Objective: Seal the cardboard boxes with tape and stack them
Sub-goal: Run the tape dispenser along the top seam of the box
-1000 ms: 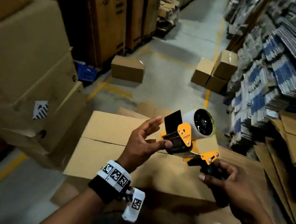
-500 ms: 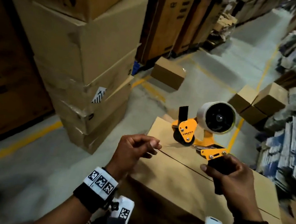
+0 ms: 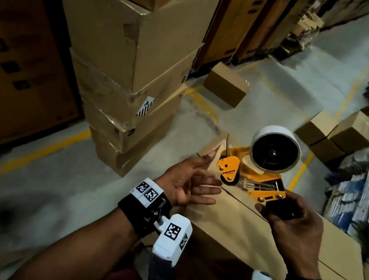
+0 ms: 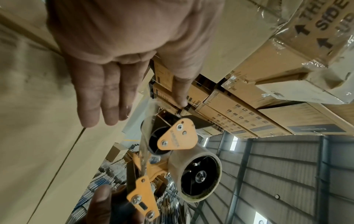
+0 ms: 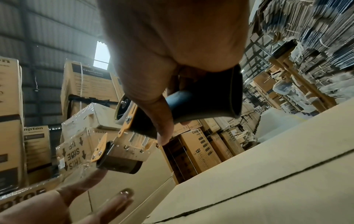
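My right hand (image 3: 290,222) gripped the tape gun (image 3: 254,172) by its black handle. My left hand (image 3: 187,184) was spread flat & held nothing, right by the box (image 3: 249,230) seam. I figured: push the roller down at the near edge, pull straight along the seam. Left wrist cam showed clear tape (image 4: 147,121) hanging loose; head cam didn't.

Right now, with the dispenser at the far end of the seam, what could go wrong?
The left hand lies open right beside the tape dispenser, so its fingers may be caught by the tape or the cutter. The right hand holds only the handle; a skewed pull could run tape off the seam of the cardboard box.
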Demonstrator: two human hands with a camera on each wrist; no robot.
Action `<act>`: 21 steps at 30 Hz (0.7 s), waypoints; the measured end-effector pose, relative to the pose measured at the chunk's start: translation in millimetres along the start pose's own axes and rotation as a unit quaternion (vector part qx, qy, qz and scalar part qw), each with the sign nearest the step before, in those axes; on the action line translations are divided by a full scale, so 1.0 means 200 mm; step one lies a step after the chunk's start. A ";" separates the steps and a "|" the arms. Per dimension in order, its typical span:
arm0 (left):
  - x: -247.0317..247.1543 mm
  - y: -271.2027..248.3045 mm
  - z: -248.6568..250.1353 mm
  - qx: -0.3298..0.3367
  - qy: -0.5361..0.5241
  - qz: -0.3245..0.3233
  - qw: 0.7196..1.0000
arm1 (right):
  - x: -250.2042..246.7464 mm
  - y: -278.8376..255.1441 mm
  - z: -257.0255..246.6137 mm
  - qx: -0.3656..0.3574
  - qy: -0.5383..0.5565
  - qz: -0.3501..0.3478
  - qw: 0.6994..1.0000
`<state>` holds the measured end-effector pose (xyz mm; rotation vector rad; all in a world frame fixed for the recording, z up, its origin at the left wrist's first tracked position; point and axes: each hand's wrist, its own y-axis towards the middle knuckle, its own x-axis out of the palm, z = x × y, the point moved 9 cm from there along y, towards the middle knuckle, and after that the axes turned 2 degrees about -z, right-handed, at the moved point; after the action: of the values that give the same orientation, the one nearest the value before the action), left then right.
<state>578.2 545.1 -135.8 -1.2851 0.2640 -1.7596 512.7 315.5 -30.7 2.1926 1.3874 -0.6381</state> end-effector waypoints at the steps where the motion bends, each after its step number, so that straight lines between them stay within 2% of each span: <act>1: -0.01 0.00 0.00 0.006 0.002 0.003 1.000 | 0.00 -0.01 0.00 -0.002 -0.008 0.004 1.000; 6: -0.05 0.02 -0.03 0.022 0.031 0.035 0.999 | 0.00 -0.02 0.02 0.015 0.013 0.013 1.000; 10: -0.08 0.02 0.06 0.089 0.105 0.089 0.986 | 0.00 -0.03 0.03 -0.007 0.009 0.030 0.999; 13: -0.10 0.03 0.15 0.114 0.142 0.122 0.976 | 0.02 -0.04 0.05 -0.031 0.003 0.038 0.999; 15: -0.10 0.05 0.20 0.116 0.173 0.133 0.969 | 0.05 -0.02 0.06 -0.038 -0.009 0.033 0.999; 18: -0.18 0.07 0.30 0.114 0.220 0.190 0.950 | 0.04 0.02 0.09 -0.025 -0.018 0.026 0.999; 19: -0.21 0.07 0.32 0.099 0.231 0.197 0.947 | 0.02 0.03 0.11 -0.014 -0.020 0.025 0.999; 21: -0.24 0.09 0.28 0.042 0.246 0.168 0.954 | -0.02 0.04 0.15 0.015 -0.023 0.009 1.000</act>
<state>637.8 589.8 -153.4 -0.6736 0.6443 -1.7426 513.7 291.3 -51.5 2.1964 1.3421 -0.7019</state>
